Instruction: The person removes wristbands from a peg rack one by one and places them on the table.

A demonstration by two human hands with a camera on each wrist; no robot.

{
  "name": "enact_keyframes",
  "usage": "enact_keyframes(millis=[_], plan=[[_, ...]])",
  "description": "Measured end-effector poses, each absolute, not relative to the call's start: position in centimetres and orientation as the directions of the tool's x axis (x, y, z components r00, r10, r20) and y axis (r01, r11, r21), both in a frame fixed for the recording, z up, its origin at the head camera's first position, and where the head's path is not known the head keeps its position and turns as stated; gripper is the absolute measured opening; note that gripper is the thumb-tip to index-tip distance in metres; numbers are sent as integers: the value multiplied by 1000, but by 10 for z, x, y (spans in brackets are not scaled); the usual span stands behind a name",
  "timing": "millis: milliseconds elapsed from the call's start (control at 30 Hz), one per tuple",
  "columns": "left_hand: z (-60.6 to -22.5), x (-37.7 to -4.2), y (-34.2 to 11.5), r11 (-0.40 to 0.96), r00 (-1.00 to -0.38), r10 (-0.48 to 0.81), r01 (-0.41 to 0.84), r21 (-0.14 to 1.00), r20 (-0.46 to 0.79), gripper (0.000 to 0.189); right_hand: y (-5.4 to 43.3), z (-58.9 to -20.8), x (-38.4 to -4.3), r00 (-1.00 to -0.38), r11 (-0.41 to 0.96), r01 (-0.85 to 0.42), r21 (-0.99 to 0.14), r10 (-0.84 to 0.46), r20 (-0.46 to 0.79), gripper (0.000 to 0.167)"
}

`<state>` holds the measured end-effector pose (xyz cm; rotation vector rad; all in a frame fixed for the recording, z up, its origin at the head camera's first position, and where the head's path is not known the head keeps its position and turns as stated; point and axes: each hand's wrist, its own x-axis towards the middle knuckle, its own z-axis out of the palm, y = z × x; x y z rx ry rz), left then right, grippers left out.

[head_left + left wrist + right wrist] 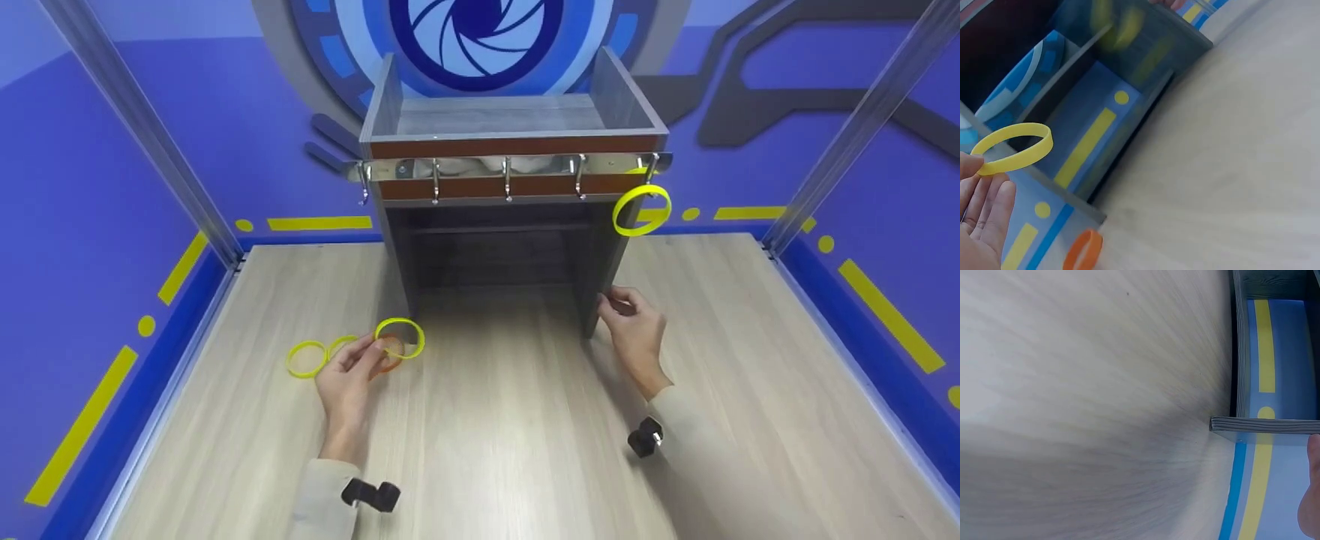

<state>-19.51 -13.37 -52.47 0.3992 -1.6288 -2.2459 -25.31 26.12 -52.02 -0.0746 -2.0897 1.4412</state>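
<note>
My left hand [349, 371] pinches a yellow wristband [1044, 147] between thumb and fingers, holding it up by its near edge. Beneath it on the table lies an orange wristband [1094, 247], partly covered in the head view. To the left are two more yellow wristbands [306, 375], one half hidden by that hand. My right hand [637, 330] has its fingers bent loosely, with the tips at the outer face of the right side panel [596, 315] of a grey wooden rack. Another yellow wristband [616, 217] hangs from the rightmost hook [651, 166].
The rack [514, 137] stands at the back middle, with a metal strip [469, 168] of several hooks along its front and an open compartment below. Blue patterned walls [150, 225] enclose the wood-look table [480, 420] at the back and sides.
</note>
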Motion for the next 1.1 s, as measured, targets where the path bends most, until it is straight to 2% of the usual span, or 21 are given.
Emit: enact_keyframes(millis=[533,867,1100], plan=[[-550,-172,-162,-295,-898,-393,-84,952,-200,35,271,-533,-258,-848,363,-273,-891,346,401,13],[-562,-164,-171,-232,-898,-367,-164,959,-242,33,271,-533,-257,-849,362,-287,-887,332,411,14],[-566,-161,-174,-115,-910,-366,-165,980,-196,29,271,-533,-259,-843,356,-296,-886,340,418,12]])
